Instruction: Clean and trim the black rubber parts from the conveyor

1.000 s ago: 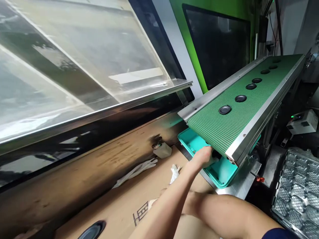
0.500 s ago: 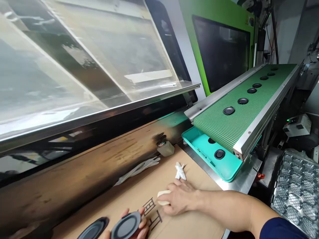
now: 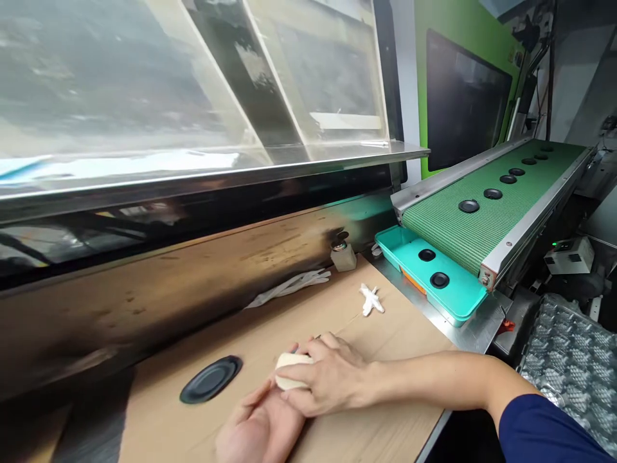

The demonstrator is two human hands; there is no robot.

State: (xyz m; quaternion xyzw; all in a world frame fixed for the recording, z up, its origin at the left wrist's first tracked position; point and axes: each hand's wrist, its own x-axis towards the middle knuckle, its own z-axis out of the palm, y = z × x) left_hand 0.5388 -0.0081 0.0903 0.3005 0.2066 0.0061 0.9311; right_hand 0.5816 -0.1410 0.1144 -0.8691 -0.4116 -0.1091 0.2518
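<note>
My right hand (image 3: pixel 332 373) is closed around a cream-coloured pad (image 3: pixel 293 371), its fingers over the top. My left hand (image 3: pixel 267 418) lies palm up just under it, fingers curled behind the pad. The black round part my left hand held a moment ago is now almost wholly covered by my right hand and the pad. Left of both hands, another black round part (image 3: pixel 211 379) with a raised rim rests flat on the cardboard (image 3: pixel 405 328).
A green conveyor (image 3: pixel 448 225) carries several black round parts. Below its end stands a turquoise tray (image 3: pixel 463 299) with two parts inside. A crumpled white scrap (image 3: pixel 371 300), a small bottle (image 3: pixel 343 257) and pale gloves (image 3: pixel 292 287) lie nearby. Clear moulded trays (image 3: pixel 569 366) stand right.
My right hand has brought the pad left onto my left hand, over the round part. The view has turned left. Another part in the turquoise tray now shows fully.
</note>
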